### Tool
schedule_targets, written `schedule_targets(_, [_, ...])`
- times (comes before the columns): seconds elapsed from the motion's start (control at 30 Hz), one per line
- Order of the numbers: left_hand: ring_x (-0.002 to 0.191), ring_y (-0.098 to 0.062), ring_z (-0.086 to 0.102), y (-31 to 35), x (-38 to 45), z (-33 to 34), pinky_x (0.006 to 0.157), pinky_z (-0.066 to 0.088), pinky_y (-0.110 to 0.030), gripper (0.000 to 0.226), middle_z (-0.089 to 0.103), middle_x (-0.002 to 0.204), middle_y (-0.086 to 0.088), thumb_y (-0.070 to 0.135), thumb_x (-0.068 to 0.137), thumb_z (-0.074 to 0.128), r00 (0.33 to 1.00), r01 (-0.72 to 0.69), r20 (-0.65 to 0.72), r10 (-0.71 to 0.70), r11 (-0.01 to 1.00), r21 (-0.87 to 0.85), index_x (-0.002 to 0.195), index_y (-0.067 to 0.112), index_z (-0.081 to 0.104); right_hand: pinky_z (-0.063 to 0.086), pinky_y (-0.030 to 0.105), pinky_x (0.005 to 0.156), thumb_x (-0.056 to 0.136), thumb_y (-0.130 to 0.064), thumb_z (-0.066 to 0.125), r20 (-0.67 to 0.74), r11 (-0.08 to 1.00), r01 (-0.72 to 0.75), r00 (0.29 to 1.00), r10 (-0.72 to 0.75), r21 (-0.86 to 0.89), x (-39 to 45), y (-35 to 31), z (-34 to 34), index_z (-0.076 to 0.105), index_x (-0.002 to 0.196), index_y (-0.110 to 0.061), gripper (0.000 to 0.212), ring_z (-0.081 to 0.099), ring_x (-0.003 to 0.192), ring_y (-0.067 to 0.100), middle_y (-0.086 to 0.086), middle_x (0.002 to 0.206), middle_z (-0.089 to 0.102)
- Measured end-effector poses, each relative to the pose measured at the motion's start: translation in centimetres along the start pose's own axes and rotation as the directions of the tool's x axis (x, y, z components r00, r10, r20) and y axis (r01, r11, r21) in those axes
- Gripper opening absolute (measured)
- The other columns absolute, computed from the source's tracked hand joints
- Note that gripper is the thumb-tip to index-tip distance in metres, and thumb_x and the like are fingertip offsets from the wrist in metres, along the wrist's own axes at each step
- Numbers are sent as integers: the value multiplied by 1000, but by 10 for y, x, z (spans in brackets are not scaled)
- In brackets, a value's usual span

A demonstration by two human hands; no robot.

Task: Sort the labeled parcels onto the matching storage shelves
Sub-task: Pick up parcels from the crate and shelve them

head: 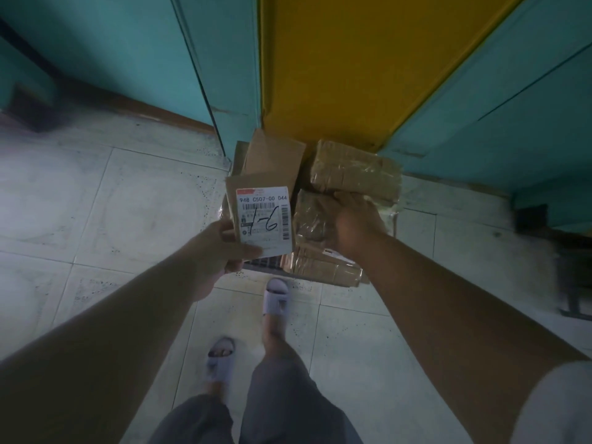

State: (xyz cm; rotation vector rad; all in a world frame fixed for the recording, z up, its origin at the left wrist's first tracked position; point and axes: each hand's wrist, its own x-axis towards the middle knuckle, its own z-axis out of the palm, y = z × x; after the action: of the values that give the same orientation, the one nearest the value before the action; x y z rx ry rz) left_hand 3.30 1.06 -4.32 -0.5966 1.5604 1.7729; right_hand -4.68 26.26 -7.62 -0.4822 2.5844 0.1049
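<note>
labelled parcel [262,216] pinched in left hand [221,251] (thumb on top)

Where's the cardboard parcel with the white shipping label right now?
In the head view, the flat brown cardboard parcel with the white label sits centre-left, pinched by the left hand, beside the tape-wrapped brown parcels held by the right hand.

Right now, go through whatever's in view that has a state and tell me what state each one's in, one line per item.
Left hand: grips the labeled parcel by its lower left corner.
Labeled parcel: held up, label facing the camera, handwritten mark across it.
Right hand: curled around the taped parcels from above.
Taped parcels: several brown ones bunched together, carried off the floor.
Sandals: on both feet, mid-step on the tiled floor.
</note>
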Motion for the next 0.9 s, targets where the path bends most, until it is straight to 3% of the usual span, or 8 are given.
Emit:
schedule_targets(0.37, [86, -30, 54, 2, -6, -10, 71, 46, -33, 34, 76, 99, -10, -2, 79, 72, 994, 0, -108, -1, 1000, 0, 111, 6, 63, 35, 45, 108, 68, -71, 70, -92, 993, 73, 992, -81, -91, 14, 0, 11, 15, 156, -26, 113, 41, 130, 37, 16, 146, 41])
schedule_targets(0.43, [77, -25, 54, 5, -20, -14, 68, 46, -30, 38, 75, 102, -15, -3, 78, 73, 990, 17, -139, -19, 1000, -14, 114, 4, 63, 40, 47, 105, 63, -74, 72, -86, 999, 36, 996, -33, 28, 6, -7, -3, 24, 152, -27, 111, 45, 126, 36, 15, 142, 45])
schedule_targets(0.5, [69, -19, 53, 12, -37, -16, 65, 46, -28, 36, 75, 95, -12, -4, 78, 73, 983, 35, -180, -39, 999, -29, 112, 5, 63, 47, 49, 99, 54, -70, 77, -57, 949, -35, 997, 56, 313, -13, -12, -20, 29, 146, -32, 110, 50, 120, 34, 12, 136, 50])
schedule_targets(0.57, [67, -18, 53, 22, -62, -16, 66, 47, -29, 33, 75, 87, -9, -5, 79, 73, 976, 45, -212, -52, 998, -38, 108, 7, 63, 53, 46, 92, 50, -63, 82, -46, 776, -96, 986, 160, 624, -41, -17, -45, 33, 140, -35, 106, 55, 113, 25, 3, 128, 53])
schedule_targets(0.67, [67, -19, 52, 42, -97, -15, 68, 48, -30, 35, 76, 78, -5, -6, 78, 73, 973, 41, -227, -41, 999, -8, 108, 9, 62, 57, 25, 72, 69, -30, 90, 15, 402, -105, 975, 221, 910, -86, -27, -92, 44, 131, -29, 77, 61, 98, 10, -12, 108, 57])
schedule_targets(0.7, [68, -20, 51, 50, -110, -16, 69, 47, -30, 33, 76, 75, -4, -6, 79, 72, 973, 32, -227, -31, 999, 2, 106, 10, 63, 59, 25, 69, 71, -24, 88, 25, 280, -88, 975, 220, 956, -100, -32, -108, 47, 128, -26, 70, 65, 95, 12, -8, 107, 61])
schedule_targets(0.77, [69, -20, 47, 65, -135, -16, 69, 44, -30, 29, 75, 75, -6, -6, 81, 70, 978, -2, -206, 6, 1000, 22, 105, 9, 64, 62, 43, 78, 70, -19, 88, 4, 78, -22, 975, 223, 997, -123, -40, -138, 50, 128, -24, 70, 71, 96, 24, 6, 113, 67])
schedule_targets(0.9, [69, -20, 44, 85, -185, -22, 70, 42, -31, 22, 74, 72, 1, -4, 84, 66, 981, -130, -142, 136, 990, 51, 104, 4, 65, 57, 52, 88, 77, -10, 79, -111, -126, 148, 959, 262, 981, -165, -65, -186, 52, 127, -20, 58, 71, 94, 31, 18, 113, 70])
